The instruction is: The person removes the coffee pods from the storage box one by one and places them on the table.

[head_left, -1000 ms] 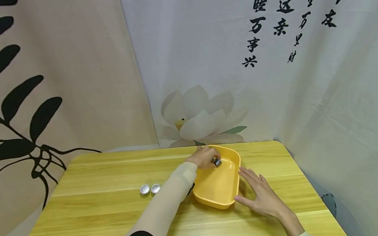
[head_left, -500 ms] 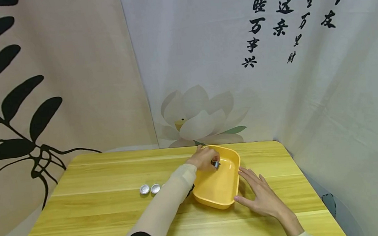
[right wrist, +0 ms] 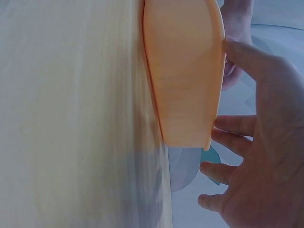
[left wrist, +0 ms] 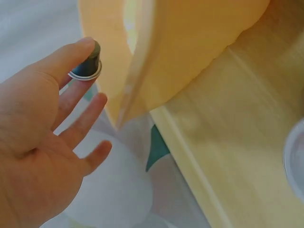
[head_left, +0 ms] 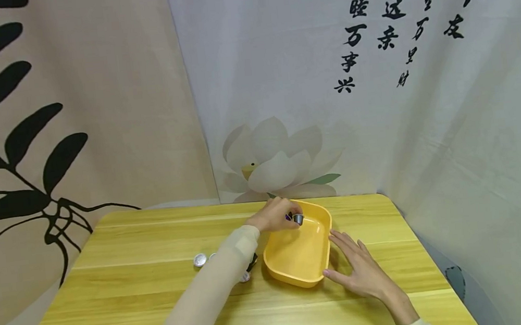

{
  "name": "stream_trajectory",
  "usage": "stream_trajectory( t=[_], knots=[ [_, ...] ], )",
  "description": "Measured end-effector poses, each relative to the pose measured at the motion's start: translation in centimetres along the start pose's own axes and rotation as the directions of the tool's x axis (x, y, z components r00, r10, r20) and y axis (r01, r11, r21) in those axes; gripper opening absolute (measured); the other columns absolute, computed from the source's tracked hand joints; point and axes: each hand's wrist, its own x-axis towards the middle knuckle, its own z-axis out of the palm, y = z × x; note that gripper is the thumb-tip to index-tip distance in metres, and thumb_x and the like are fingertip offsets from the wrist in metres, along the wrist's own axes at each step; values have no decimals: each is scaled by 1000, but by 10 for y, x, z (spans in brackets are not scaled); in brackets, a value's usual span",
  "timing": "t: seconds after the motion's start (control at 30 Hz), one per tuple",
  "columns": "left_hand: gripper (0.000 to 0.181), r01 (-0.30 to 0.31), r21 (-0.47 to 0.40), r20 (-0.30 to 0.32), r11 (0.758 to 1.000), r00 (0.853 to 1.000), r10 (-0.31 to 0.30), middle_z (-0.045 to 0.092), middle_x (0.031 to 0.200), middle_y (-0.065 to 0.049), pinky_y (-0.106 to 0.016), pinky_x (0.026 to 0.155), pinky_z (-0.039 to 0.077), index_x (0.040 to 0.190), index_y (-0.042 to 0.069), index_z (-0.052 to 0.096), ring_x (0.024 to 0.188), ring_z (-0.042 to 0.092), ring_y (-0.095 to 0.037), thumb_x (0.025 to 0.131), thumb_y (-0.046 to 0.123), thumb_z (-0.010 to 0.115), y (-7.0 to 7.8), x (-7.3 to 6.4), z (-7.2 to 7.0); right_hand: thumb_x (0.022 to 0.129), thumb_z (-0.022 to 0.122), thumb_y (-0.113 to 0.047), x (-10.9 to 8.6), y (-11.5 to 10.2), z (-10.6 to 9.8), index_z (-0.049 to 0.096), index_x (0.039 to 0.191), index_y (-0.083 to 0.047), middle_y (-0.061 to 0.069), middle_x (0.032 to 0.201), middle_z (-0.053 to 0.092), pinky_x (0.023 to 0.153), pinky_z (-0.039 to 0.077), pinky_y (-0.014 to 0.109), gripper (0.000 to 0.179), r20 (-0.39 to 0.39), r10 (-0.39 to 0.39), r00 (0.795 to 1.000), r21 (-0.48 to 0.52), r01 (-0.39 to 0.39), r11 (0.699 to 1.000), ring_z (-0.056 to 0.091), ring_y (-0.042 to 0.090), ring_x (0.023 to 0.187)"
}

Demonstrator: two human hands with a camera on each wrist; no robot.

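Me: Since the earlier frame, the left hand (head_left: 272, 215) and its pale sleeve (head_left: 213, 285) have shifted a bit leftward; the capsule (head_left: 298, 219) sits slightly farther from the person. Right hand (head_left: 360, 270) looks unmoved on my feed.

Desk: Big stuff first.

Me: Printed cloth backdrop (head_left: 270, 67) behind the grip: dark leaves, a pale lotus, black characters. Wood-grain table (head_left: 126, 285) below the grip. Yellow tray (head_left: 298, 263) under the grip, running from there toward the person.

Desk: Hands?

Me: Right one's to the right of the grip, nearer the person. Fingers spread and fairly straight, thumb and a couple of fingertips touching the tray's rim. Left one is clamped on the capsule, thumb on one end, finger on the rim side; its ring and little fingers stick out loose in my left wrist view.

Desk: Smaller?

Me: Round silver pieces (head_left: 199, 260) on the table, left of the grip and nearer the person. I see three; the sleeve partly covers two.

Desk: And the capsule?

Me: In the pinch, over the tray's far part. Dark body, silver rim. Can't tell its height above the tray floor. Purple bit (head_left: 289, 216) just left of it, too small to identify.
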Motion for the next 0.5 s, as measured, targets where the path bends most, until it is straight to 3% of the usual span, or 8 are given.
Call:
stream_trajectory(
  t=[0.1,0.23,0.33,0.5],
  knots=[
    [23,-54,-51,-24,997,998,53,85,122,-5,-43,108,64,126,9,82,117,80,-24,104,15,84,0,-5,-6,99,83,-56,-1,0,0,45,172,-10,16,182,41,131,19,88,94,-3,-2,1000,0,2,1000,35,55,168],
    [25,-114,-96,-67,989,992,108,84,123,-9,-45,107,67,127,4,80,117,81,-29,104,12,83,1,-12,-12,99,83,-56,-1,1,0,46,172,-11,17,182,41,130,20,88,93,-8,-5,1000,0,5,1000,35,55,167],
    [26,-140,-159,-95,977,987,126,83,124,-13,-46,104,69,129,1,78,114,83,-31,104,9,82,3,-18,-15,99,83,-56,-1,0,0,46,172,-10,18,182,41,130,19,89,93,-12,-7,1000,-2,7,1000,35,56,167],
    [32,-149,-274,-112,950,986,123,78,132,-16,-33,98,71,137,-1,75,114,85,-31,106,6,78,10,-31,-22,99,84,-54,0,0,0,46,172,-9,19,181,41,129,20,90,94,-18,-14,1000,1,14,1000,35,57,167]
  ],
)
